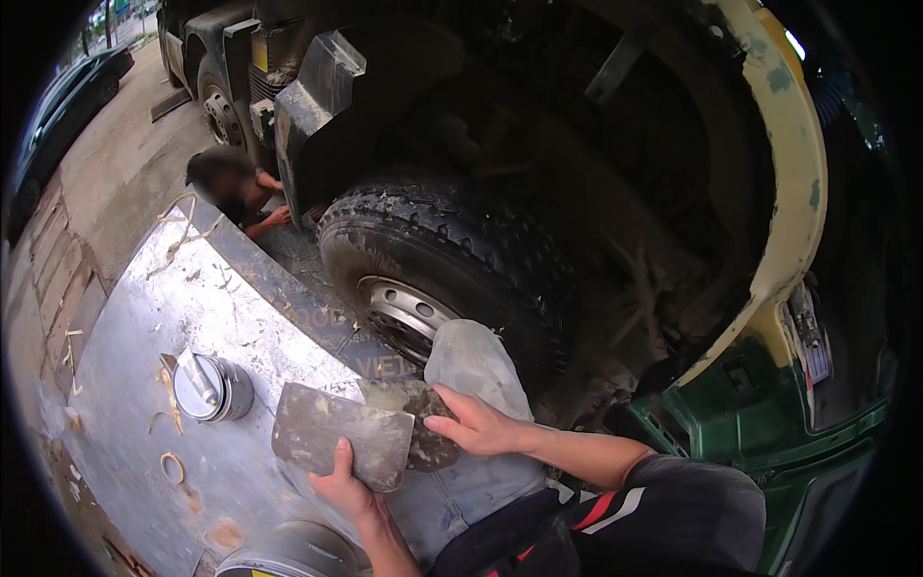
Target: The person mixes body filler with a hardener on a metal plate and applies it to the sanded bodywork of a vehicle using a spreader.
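Note:
My left hand (351,490) grips a flat grey rectangular plate (327,433), its thumb on the top face. Just to its right, my right hand (476,423) holds a darker, stained flat piece (423,452), which touches or overlaps the grey plate's edge. Both pieces are over my legs, with the right knee (466,361) in dusty pale trousers behind them. To the left, a round tin (233,389) with a white tube (199,378) lying on top stands on a pale metal sheet (130,433), near a tape roll (172,467).
A large tyre (442,231) sits ahead under a dark wheel arch. A co-worker (221,183) crouches at the truck beyond. At right is a yellow-and-green body panel (788,192); a large drum (284,558) is at the bottom, a car (67,115) at far left.

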Demonstrator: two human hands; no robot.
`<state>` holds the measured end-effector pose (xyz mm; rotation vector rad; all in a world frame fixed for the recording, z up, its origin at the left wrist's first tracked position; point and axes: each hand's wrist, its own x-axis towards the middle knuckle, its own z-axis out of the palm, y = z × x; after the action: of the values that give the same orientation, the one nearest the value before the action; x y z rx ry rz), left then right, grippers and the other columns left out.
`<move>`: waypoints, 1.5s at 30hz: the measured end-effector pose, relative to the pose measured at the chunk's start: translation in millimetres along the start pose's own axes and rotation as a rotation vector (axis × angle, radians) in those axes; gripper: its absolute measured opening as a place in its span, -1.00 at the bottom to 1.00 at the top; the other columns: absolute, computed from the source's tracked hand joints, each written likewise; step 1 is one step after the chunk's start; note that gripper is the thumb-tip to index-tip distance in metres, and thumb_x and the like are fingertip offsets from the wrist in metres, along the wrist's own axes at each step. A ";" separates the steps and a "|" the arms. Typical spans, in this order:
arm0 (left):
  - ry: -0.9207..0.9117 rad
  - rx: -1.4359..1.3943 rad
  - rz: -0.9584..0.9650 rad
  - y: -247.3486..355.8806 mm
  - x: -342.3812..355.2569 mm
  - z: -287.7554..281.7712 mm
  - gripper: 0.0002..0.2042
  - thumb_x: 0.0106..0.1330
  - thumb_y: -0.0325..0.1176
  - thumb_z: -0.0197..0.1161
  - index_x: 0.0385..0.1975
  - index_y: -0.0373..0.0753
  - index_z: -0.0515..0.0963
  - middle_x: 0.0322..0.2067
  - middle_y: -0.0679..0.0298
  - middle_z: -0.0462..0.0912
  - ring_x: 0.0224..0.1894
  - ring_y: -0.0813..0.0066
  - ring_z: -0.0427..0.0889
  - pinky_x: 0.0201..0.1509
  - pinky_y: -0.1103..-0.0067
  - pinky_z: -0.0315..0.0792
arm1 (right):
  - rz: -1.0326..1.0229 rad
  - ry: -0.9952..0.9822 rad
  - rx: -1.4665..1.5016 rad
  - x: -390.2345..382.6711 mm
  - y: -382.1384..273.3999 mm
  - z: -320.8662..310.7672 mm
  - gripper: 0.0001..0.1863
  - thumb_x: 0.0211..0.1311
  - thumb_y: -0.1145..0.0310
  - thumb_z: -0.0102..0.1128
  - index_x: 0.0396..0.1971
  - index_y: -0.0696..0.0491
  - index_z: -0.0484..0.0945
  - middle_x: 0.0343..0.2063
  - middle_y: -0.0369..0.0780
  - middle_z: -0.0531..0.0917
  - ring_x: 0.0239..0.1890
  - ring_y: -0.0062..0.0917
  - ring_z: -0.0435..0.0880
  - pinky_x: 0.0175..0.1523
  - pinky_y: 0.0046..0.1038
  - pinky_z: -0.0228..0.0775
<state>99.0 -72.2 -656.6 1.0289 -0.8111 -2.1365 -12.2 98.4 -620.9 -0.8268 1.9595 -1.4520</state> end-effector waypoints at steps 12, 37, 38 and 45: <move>-0.073 0.027 0.104 12.0 -1.0 -12.7 -0.54 0.18 -0.67 0.18 0.12 -0.60 0.32 -0.02 -0.13 0.54 -0.11 0.10 0.65 -0.03 0.24 0.62 | 0.040 -0.163 0.039 8.3 -33.8 1.1 -0.53 0.42 0.32 -0.04 0.21 0.25 0.23 -0.06 0.10 0.57 0.03 -0.15 0.57 0.11 -0.24 0.35; -0.273 0.110 0.016 44.3 -6.9 20.8 -0.59 0.25 -0.61 0.16 0.09 -0.62 0.35 -0.03 -0.12 0.55 -0.11 0.12 0.65 -0.01 0.23 0.62 | 0.043 0.081 0.141 2.8 -39.5 -19.9 -0.65 0.34 0.33 0.04 0.03 0.22 0.40 -0.23 0.01 0.64 -0.15 -0.30 0.61 0.01 -0.25 0.36; -0.277 0.063 0.004 48.8 -7.3 26.1 -0.60 0.24 -0.61 0.17 0.08 -0.61 0.36 -0.04 -0.10 0.55 -0.11 0.13 0.65 0.00 0.24 0.62 | -0.056 0.071 0.112 -4.6 -28.2 -5.7 -0.65 0.35 0.32 0.04 0.03 0.22 0.41 -0.27 0.00 0.64 -0.19 -0.30 0.62 -0.03 -0.25 0.37; -0.259 0.166 0.124 38.7 -8.3 28.3 -0.60 0.24 -0.63 0.17 0.10 -0.55 0.38 -0.03 -0.07 0.57 -0.07 0.15 0.65 -0.02 0.30 0.61 | -0.078 0.247 0.280 1.9 -20.1 -20.7 -0.70 0.38 0.35 0.03 -0.02 0.22 0.43 -0.27 -0.10 0.68 -0.24 -0.60 0.58 -0.11 -0.34 0.43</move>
<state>90.1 -82.7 -610.0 0.7678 -1.1611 -2.1498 -25.8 105.3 -596.3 -0.6291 1.8508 -1.8992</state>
